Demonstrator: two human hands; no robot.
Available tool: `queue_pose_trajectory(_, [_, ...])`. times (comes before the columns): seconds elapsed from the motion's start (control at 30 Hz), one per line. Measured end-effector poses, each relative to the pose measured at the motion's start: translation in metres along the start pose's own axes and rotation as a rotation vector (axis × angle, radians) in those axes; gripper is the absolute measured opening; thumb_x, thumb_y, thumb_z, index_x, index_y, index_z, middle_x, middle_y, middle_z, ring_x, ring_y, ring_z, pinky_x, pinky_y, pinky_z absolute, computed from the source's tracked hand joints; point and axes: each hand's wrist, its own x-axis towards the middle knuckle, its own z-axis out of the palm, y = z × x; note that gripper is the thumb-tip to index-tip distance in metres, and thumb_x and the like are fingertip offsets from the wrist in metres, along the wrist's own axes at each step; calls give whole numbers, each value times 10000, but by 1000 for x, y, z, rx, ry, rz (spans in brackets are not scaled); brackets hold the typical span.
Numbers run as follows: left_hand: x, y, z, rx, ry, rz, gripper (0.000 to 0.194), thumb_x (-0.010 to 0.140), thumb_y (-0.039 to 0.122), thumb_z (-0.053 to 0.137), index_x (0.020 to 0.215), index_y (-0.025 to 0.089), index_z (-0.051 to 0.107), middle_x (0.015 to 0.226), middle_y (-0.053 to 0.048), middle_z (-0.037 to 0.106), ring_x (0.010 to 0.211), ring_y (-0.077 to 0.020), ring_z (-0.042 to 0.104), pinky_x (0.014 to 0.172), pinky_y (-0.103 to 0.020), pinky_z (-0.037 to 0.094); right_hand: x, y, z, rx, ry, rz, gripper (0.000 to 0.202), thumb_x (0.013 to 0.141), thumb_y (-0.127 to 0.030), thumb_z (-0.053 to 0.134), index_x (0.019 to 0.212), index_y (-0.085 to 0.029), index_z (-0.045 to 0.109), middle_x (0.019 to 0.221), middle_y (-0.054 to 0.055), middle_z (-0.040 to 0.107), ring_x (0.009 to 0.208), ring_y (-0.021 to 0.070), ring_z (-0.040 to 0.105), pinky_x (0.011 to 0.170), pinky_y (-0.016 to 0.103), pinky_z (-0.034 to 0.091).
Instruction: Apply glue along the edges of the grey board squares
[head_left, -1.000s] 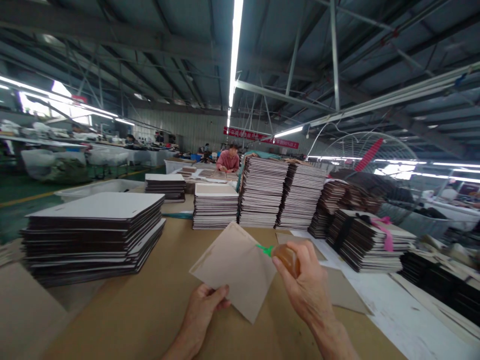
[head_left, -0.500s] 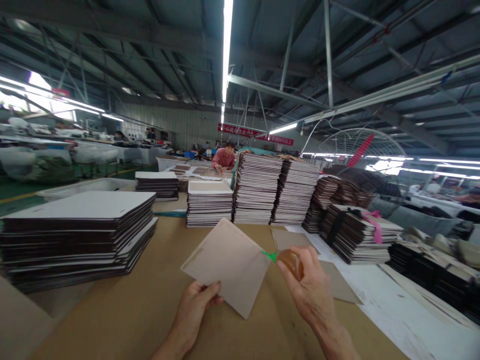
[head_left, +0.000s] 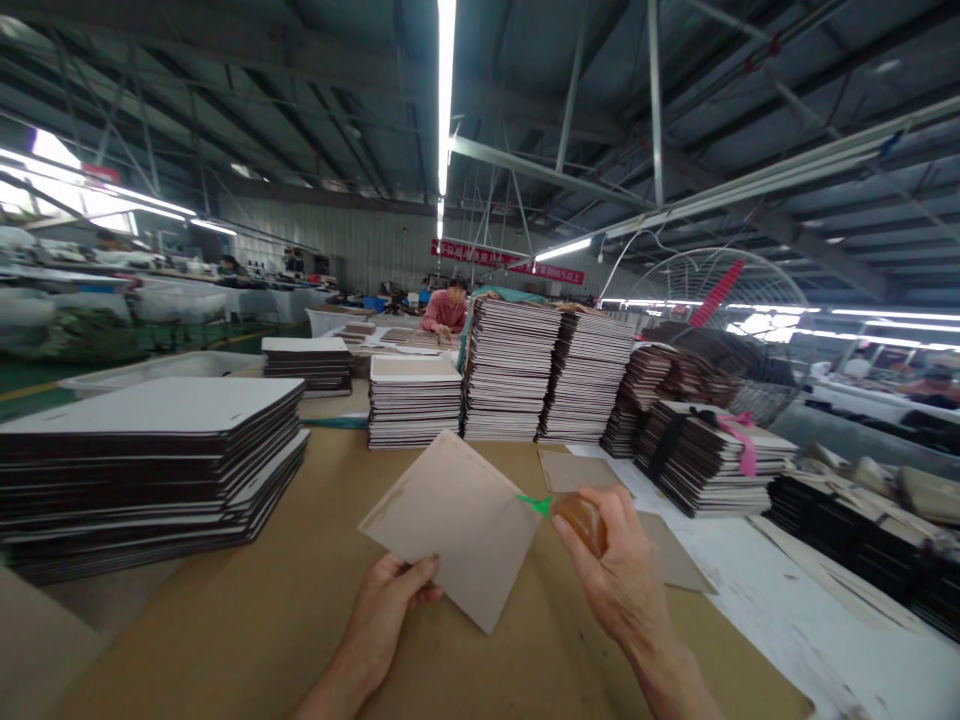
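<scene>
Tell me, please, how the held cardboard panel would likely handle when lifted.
The cardboard panel is probably stiff, looking flat though the left hand pinches one edge; likely light, being thin; and perhaps tacky along its darker edge streaks.

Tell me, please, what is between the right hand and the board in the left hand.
In the head view, the brown bottle in the right hand's grip, with its green nozzle pointing toward the board.
</scene>
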Motion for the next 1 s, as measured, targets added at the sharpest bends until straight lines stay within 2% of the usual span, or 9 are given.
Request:
queue_pose_trajectory(0.1, [0, 0, 1, -16, 14, -7, 284, 712, 291, 728, 928, 127, 644, 895, -59, 709, 778, -181, 632, 634, -267, 535, -5, 6, -3, -25, -21, 21, 312, 954, -512, 464, 1097, -238, 509, 1016, 29, 509, 787, 203, 558, 635, 318, 445])
queue_pose_trajectory(0.27, [2, 2, -1, -4, 30, -10, 337, 680, 296, 752, 948, 127, 637, 914, -60, 707, 780, -180, 621, 620, -268, 542, -8, 6, -4, -21, -33, 33, 299, 960, -527, 440, 1099, -266, 484, 1035, 8, 499, 844, 203, 557, 662, 316, 437])
queue_pose_trajectory(0.47, [3, 1, -3, -4, 42, -14, 315, 680, 296, 755, 920, 130, 638, 906, -57, 705, 775, -181, 622, 615, -272, 549, -14, 11, -7, -55, -24, 79, 313, 949, -547, 446, 1076, -266, 502, 1018, 10, 511, 762, 210, 552, 601, 315, 421])
queue_pose_trajectory(0.63, [4, 1, -3, 3, 36, -6, 328, 674, 311, 766, 919, 129, 648, 900, -54, 702, 770, -176, 618, 604, -263, 548, -13, 10, -9, -38, -14, 64, 324, 949, -561, 436, 1095, -277, 493, 1047, 7, 510, 836, 209, 560, 639, 312, 439])
queue_pose_trajectory(1.0, [5, 2, -5, -44, 79, -8, 347, 608, 291, 811, 862, 119, 651, 827, -45, 691, 692, -156, 600, 556, -257, 546, -16, 18, -10, -29, 10, 68, 341, 944, -574, 460, 1104, -274, 489, 1037, 3, 507, 849, 219, 569, 721, 349, 445])
